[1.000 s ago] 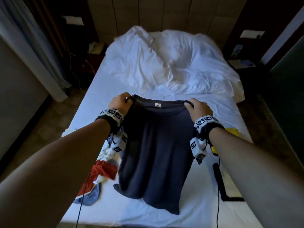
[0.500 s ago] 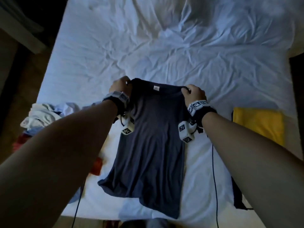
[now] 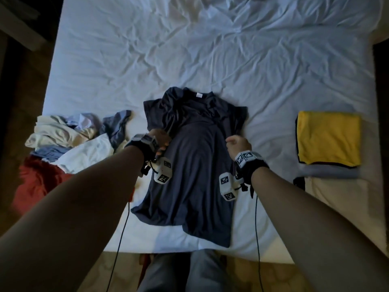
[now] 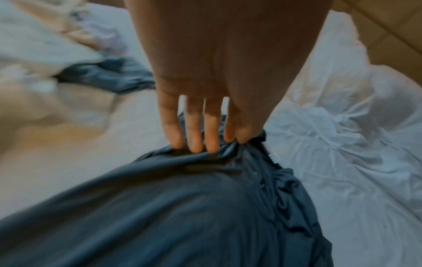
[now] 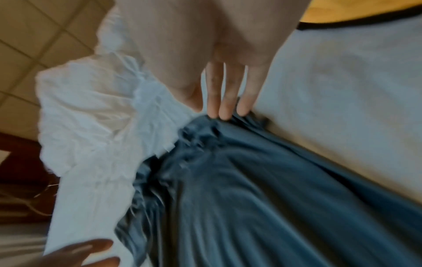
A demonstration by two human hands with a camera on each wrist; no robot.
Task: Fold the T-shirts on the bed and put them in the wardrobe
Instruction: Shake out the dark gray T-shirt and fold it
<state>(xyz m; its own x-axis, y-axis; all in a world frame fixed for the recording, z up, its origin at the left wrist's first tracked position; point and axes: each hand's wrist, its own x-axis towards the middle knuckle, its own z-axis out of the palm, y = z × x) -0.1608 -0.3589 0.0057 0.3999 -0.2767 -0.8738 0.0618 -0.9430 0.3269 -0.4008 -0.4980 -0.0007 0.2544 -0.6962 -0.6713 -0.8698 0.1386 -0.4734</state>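
Lying rumpled, collar away, near the foot of the bed (image 3: 210, 60): dark blue T-shirt (image 3: 195, 165). Left hand (image 3: 161, 139) pinching its left edge, seemingly; right hand (image 3: 237, 144) hanging over the right edge, fingers (image 5: 226, 106) relaxed, holding nothing.

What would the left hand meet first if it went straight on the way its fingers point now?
Probably the bunched shoulder of the dark blue T-shirt: the left hand already touches that fabric with its fingers.
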